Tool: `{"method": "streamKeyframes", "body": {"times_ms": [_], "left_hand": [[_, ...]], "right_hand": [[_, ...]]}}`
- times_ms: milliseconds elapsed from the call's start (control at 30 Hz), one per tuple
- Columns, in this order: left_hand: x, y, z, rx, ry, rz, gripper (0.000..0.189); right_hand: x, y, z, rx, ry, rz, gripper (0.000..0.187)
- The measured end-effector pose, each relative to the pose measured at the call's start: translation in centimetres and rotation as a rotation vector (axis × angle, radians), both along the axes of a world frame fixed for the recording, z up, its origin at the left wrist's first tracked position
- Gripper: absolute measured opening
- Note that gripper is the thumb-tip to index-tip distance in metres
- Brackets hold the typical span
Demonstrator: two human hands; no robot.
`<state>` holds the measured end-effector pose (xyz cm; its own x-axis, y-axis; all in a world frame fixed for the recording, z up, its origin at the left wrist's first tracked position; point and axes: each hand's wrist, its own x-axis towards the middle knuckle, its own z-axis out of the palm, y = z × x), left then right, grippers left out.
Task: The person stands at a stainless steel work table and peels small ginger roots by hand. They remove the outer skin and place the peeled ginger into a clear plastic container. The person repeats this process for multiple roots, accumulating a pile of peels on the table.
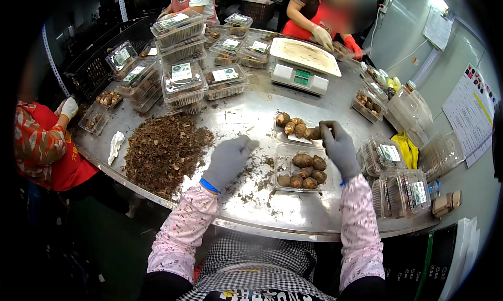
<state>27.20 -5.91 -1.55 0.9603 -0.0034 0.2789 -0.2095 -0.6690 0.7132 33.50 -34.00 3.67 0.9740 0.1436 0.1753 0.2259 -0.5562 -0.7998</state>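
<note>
An open clear plastic clamshell box (278, 185) lies before me on the metal table, its base holding several brown taro corms (302, 160). More corms (300, 130) rest in its lid half, farther from me. My right hand (338, 144), in a grey glove, is at the right edge of the lid, fingertips beside a dark corm (313, 133); whether it grips that corm cannot be told. My left hand (230, 159), also gloved, hovers left of the box, its fingers curled together; nothing shows in it. A heap of brown peelings (163, 155) lies to its left.
Packed clamshell boxes (182, 79) are stacked at the back left, and more (401, 193) stand at the right. A digital scale (300, 79) sits at the back. Co-workers stand at the far side and at the left; one's gloved hand (323, 38) is behind the scale. White tissue (116, 147) lies near the left edge.
</note>
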Motion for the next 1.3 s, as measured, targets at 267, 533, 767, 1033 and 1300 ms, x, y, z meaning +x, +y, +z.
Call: {"method": "streamKeyframes", "body": {"times_ms": [267,533,767,1033,1300], "left_hand": [[0.5,0.5,-0.8,0.379,-0.447,0.254,0.041],[-0.2,-1.6,0.5,0.131,-0.418,0.173,0.052],[-2.0,-3.0,2.1,-0.253,-0.259,0.014,0.037],[-2.9,-3.4,1.1,-0.723,0.306,-0.488,0.03],[-3.2,-2.6,-1.0,-0.416,-0.154,0.093,0.025]], "right_hand": [[1.8,-3.1,-1.5,-0.467,-0.531,0.016,0.019],[-2.8,0.8,-1.2,-1.06,-0.127,0.133,0.028],[-3.2,0.9,-3.6,-0.617,-0.283,0.179,0.034],[-7.0,5.3,-0.2,-0.025,-0.431,0.416,0.026],[-6.5,12.2,-3.3,0.023,-0.524,0.328,0.016]]}}
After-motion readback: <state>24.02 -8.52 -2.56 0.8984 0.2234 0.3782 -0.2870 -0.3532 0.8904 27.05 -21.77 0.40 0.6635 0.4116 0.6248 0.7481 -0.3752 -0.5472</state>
